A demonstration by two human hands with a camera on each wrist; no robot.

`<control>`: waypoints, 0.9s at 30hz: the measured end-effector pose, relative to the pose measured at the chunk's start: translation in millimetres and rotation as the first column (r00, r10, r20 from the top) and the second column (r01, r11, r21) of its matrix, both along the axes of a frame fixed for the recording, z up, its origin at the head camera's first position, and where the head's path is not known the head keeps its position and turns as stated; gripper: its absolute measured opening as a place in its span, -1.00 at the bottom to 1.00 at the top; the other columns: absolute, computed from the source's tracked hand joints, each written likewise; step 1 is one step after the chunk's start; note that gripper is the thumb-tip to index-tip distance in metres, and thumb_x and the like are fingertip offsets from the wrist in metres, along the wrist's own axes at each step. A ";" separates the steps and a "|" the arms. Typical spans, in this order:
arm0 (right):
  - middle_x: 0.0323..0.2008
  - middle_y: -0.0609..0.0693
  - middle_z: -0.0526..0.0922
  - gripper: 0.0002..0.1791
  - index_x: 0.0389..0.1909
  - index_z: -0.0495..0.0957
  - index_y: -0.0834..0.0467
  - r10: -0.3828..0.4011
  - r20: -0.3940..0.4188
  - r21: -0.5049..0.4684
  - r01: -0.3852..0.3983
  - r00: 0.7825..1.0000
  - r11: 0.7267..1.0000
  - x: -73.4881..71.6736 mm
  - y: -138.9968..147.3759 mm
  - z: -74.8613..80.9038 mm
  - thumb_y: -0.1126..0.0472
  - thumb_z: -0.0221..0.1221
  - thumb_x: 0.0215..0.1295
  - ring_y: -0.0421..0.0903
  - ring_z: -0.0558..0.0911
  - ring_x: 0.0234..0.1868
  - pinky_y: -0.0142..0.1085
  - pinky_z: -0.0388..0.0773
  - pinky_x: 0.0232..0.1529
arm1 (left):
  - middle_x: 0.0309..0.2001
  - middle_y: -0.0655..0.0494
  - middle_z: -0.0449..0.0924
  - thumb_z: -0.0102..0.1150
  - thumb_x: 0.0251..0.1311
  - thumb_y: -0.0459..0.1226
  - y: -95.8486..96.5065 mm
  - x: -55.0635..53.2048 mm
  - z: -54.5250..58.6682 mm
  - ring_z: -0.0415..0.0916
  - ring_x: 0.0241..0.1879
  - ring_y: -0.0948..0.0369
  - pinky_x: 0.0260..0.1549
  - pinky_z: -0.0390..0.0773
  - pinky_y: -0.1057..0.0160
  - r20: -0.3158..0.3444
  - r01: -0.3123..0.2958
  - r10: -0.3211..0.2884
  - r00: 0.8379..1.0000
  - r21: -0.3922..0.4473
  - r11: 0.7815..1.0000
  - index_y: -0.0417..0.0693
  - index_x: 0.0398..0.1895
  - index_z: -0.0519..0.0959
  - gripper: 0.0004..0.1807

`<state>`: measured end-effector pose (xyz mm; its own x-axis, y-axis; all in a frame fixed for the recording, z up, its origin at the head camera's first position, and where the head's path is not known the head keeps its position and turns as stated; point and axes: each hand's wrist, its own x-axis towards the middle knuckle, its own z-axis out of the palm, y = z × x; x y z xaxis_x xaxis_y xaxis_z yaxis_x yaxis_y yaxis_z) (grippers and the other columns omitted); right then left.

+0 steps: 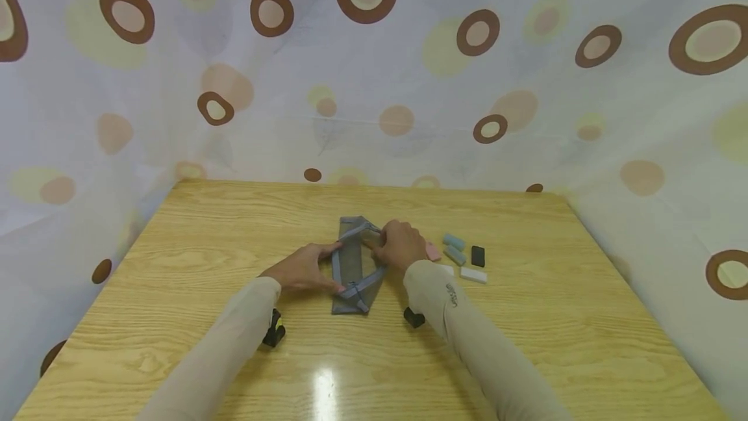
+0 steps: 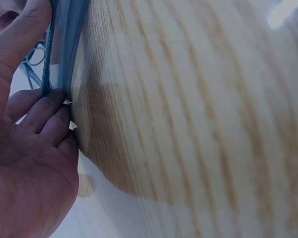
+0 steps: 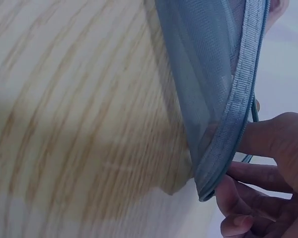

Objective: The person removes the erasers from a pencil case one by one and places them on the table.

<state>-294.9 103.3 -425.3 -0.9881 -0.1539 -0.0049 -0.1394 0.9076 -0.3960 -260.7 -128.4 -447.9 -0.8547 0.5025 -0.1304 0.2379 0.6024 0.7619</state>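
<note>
A grey-blue mesh zipper pouch (image 1: 352,265) lies on the table with its zipped mouth spread wide between both hands. My left hand (image 1: 304,268) grips the pouch's left edge, its thumb and fingers on the zipper band, as the left wrist view also shows. At the opposite edge, my right hand (image 1: 402,245) holds the rim near the far corner. In the right wrist view, fingers (image 3: 260,139) bend around the zipper tape (image 3: 238,94). Whether anything lies inside the pouch cannot be made out.
Right of the pouch lie small blocks that look like erasers: a pink one (image 1: 432,251), two blue ones (image 1: 454,242), a black one (image 1: 478,256) and white ones (image 1: 474,275). The wooden table (image 1: 234,213) meets a dotted sheet (image 1: 374,148) at the back and sides.
</note>
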 end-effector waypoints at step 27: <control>-0.36 0.03 0.78 -0.84 -0.36 0.81 0.19 0.166 0.041 -0.047 -0.164 0.985 0.985 24.5 38.2 73.5 0.15 0.46 0.19 -0.04 0.70 -0.40 -0.16 0.69 -0.37 | 0.53 -0.24 0.10 0.58 0.02 -0.06 0.3 2.6 2.1 0.07 0.51 -0.15 0.45 0.19 -0.10 0.028 0.002 -0.003 1.000 0.008 1.000 -0.19 0.58 0.13 0.13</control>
